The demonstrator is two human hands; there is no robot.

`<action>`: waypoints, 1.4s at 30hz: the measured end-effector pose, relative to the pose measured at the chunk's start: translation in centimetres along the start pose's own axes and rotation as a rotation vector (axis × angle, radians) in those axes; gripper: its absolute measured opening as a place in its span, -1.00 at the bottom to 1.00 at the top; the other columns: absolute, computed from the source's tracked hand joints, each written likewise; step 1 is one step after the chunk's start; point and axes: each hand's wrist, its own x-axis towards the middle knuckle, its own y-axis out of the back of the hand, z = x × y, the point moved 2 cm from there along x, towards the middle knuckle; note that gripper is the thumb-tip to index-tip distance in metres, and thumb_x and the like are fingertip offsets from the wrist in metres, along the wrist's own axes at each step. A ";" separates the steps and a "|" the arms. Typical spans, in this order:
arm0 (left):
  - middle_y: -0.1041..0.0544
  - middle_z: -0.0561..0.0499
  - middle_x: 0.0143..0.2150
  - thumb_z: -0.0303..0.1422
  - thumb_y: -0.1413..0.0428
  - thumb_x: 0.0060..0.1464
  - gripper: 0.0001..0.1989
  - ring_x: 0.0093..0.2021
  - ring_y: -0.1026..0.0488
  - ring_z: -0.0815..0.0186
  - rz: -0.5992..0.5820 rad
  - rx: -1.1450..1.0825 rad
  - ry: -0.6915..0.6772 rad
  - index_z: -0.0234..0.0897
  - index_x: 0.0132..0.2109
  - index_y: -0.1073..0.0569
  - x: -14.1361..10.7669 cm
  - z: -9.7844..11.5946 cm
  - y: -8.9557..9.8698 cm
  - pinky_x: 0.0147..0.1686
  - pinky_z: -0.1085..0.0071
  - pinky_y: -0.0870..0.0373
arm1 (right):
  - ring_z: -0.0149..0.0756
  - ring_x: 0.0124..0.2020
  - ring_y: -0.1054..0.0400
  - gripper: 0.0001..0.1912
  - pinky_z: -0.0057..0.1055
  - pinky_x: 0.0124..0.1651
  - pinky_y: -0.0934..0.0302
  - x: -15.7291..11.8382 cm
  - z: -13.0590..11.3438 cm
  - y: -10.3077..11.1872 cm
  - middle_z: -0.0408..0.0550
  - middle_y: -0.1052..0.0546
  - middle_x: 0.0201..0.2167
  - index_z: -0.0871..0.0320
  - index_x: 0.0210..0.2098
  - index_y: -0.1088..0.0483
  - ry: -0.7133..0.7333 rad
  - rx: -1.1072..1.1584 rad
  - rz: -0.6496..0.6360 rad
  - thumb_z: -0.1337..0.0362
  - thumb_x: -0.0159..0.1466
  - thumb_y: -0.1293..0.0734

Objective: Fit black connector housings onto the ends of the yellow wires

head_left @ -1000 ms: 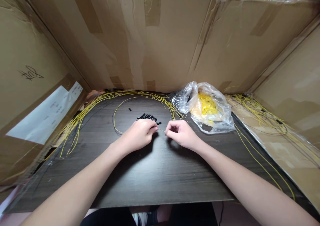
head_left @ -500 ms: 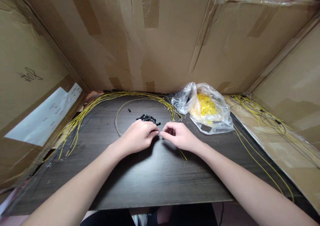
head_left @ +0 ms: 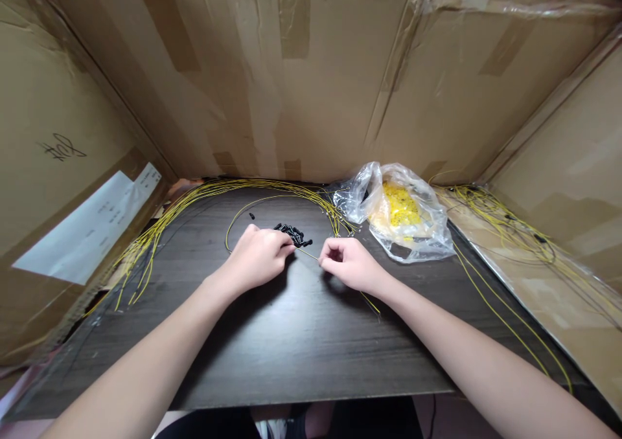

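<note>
A thin yellow wire (head_left: pixel 307 254) runs between your fingers (head_left: pixel 284 248). Just beyond them lie glossy black pieces (head_left: pixel 294 234) on the dark brown wood-grain desk (head_left: pixel 311 355), and right of them a clear plastic bag (head_left: pixel 432 238) shows yellow inside.

Nothing readable: black marker scrawl (head_left: pixel 63 147) on cardboard panel (head_left: pixel 58 83) at 9 o'clock; white label (head_left: pixel 87 228) below it, print too small.
</note>
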 end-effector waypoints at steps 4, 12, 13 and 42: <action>-0.57 -0.11 -0.13 -0.24 -0.07 0.20 -0.71 -0.09 -0.41 0.07 0.244 0.064 -0.004 -0.17 0.02 -0.50 -0.1 0.1 0.7 -0.14 0.16 -0.11 | -0.43 -0.51 -0.25 -0.91 -0.47 -0.41 -0.13 0.4 0.3 0.2 -0.16 -0.43 -0.56 0.20 -0.50 -0.40 -0.060 0.159 0.044 0.35 0.11 -0.29; -0.44 0.03 -0.55 -0.24 -0.09 0.17 -0.70 -0.53 -0.27 0.39 0.382 -0.469 -0.038 -0.31 -0.45 -0.48 -1.0 2.4 2.0 -0.44 0.41 -0.17 | -0.51 -0.58 -0.15 -0.86 -0.51 -0.55 0.09 0.4 0.0 0.6 -0.15 -0.40 -0.55 0.22 -0.46 -0.44 -0.247 0.656 0.080 0.25 0.11 -0.38; -0.43 0.04 -0.58 -0.22 -0.10 0.17 -0.67 -0.56 -0.25 0.42 0.243 -0.569 -0.040 -0.32 -0.48 -0.48 -0.9 2.8 1.5 -0.48 0.43 -0.15 | -0.51 -0.57 -0.16 -0.85 -0.51 -0.55 0.09 0.3 -0.1 0.6 -0.14 -0.40 -0.54 0.22 -0.45 -0.44 -0.243 0.700 0.069 0.24 0.11 -0.39; -0.51 -0.10 -0.17 -0.14 -0.15 0.12 -0.66 -0.38 -0.38 0.37 0.224 -1.056 0.308 -0.33 -0.17 -0.61 0.4 0.8 -0.2 -0.47 0.46 -0.35 | -0.39 -0.54 -0.34 -0.86 -0.55 -0.61 -0.14 -0.5 -0.3 0.4 -0.04 -0.48 -0.52 0.24 -0.43 -0.41 -0.318 0.801 -0.304 0.26 0.11 -0.32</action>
